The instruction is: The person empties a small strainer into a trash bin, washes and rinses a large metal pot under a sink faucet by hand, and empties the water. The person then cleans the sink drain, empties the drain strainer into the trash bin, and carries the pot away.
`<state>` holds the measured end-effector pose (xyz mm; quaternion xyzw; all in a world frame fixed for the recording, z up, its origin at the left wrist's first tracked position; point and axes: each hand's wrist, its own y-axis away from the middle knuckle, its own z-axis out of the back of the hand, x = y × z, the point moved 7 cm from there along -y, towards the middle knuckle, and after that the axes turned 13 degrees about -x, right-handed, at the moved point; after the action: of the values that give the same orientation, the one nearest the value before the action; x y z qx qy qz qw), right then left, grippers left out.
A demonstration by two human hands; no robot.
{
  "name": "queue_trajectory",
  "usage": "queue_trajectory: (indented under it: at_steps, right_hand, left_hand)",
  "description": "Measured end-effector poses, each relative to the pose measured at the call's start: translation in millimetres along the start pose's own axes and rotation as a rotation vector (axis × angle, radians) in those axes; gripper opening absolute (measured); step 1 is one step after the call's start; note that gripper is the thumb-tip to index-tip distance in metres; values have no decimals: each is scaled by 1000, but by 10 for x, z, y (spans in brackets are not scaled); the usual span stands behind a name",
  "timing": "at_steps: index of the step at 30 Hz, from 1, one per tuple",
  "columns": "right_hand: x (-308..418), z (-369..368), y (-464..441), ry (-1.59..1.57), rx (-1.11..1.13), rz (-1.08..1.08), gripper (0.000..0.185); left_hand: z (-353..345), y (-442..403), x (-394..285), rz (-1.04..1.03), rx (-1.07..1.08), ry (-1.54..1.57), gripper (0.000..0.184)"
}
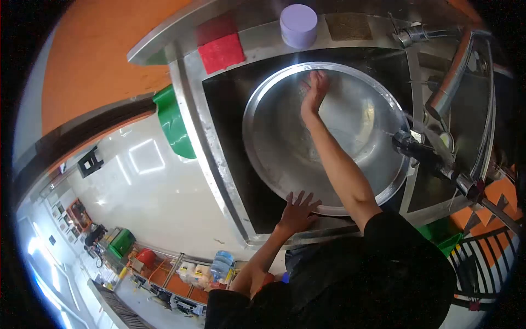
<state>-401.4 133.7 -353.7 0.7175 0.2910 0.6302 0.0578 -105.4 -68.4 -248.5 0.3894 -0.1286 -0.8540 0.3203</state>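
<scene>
A large round metal basin (255, 148) sits in front of me, its inside wet and shiny. My left hand (298, 214) lies on the near rim with its fingers spread. My right hand (316, 90) reaches across the basin to the far inner wall, just below the rim. Its fingers look stretched and partly apart, and I see nothing held in them. Some clear water appears in the bottom of the basin. At the right rim, a black spray nozzle (405, 143) points toward the basin, with fine streaks that look like water around it.
Behind the basin, a red cloth (221, 53), a lilac lidded tub (299, 27) and a brown pad (349, 27) lie on the metal ledge. A metal faucet (449, 77) stands over a sink at right. A green plastic object (175, 123) hangs left of the counter.
</scene>
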Motion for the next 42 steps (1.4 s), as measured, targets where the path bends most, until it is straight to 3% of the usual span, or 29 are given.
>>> queue_trajectory:
  at_steps: [3,4,6,14,17,21,24,29,33,35,37,39,41,42]
  right_hand:
    - [-14,-210,575,52,38,70,82]
    - [-87,-296,783,192,165,2,86]
    - [-186,-368,1029,514,290,119,87]
    - [-341,-411,1409,540,372,130,91]
    - [-476,-396,1366,514,358,70,94]
    - [-556,-369,1407,475,339,-39,111]
    - [-643,-347,1486,466,401,-66,113]
    - [-713,-130,1621,790,559,-48,102]
    - [-1159,544,1864,1109,745,-129,88]
    - [-1467,1103,1697,1282,947,136,77]
    - [-906,1346,1458,1644,1080,48,72]
    - [-1182,1789,957,1897,1156,100,46]
    - [-1228,2273,692,1846,1246,337,33]
    - [-1167,2340,644,2026,1337,263,32]
  left_hand:
    - [186,56,-21,62,2,-99,59]
    - [230,73,-29,82,-41,-100,56]
    - [252,117,-42,114,-86,-105,52]
    - [161,196,-71,240,-104,-66,58]
    - [126,242,-40,251,-263,-58,48]
    - [115,234,-22,271,-156,15,61]
    - [131,253,-8,286,-159,0,58]
    - [9,256,14,278,-234,-70,54]
    - [54,253,16,315,-252,33,56]
    - [79,287,5,309,-280,38,57]
    - [172,291,1,344,-286,53,58]
    - [267,260,-3,392,-336,-7,60]
    - [383,222,28,457,-437,-144,62]
    - [344,121,46,435,-392,-148,62]
